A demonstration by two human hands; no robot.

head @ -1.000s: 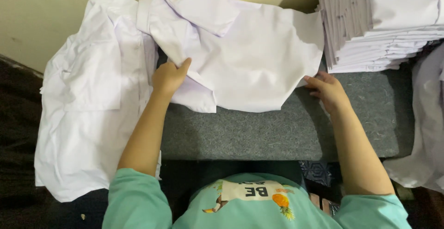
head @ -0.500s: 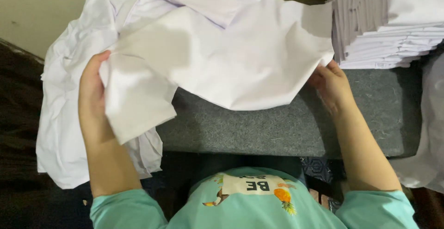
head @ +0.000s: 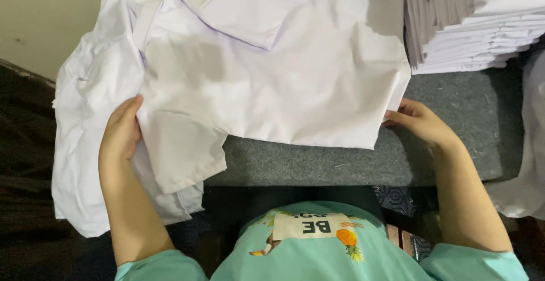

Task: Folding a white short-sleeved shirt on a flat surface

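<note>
Clearly soft and light, a white short-sleeved shirt [head: 284, 71] lies spread across the grey felt-covered desk [head: 454, 116], its sleeve drooping over the front edge. It looks limp and creased, best taken by its edges or seams. The left hand [head: 122, 130] closes on the sleeve side; the right hand [head: 417, 121] pinches the opposite hem. More white garments [head: 91, 145] hang off the desk's left edge, and a stack of folded white shirts [head: 471, 25] sits at the far right corner.

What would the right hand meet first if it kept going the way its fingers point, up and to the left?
The right hand already touches the white shirt's lower right corner, so it would press straight into that cloth; the stack of folded white garments lies off to its right, probably outside that line.
</note>
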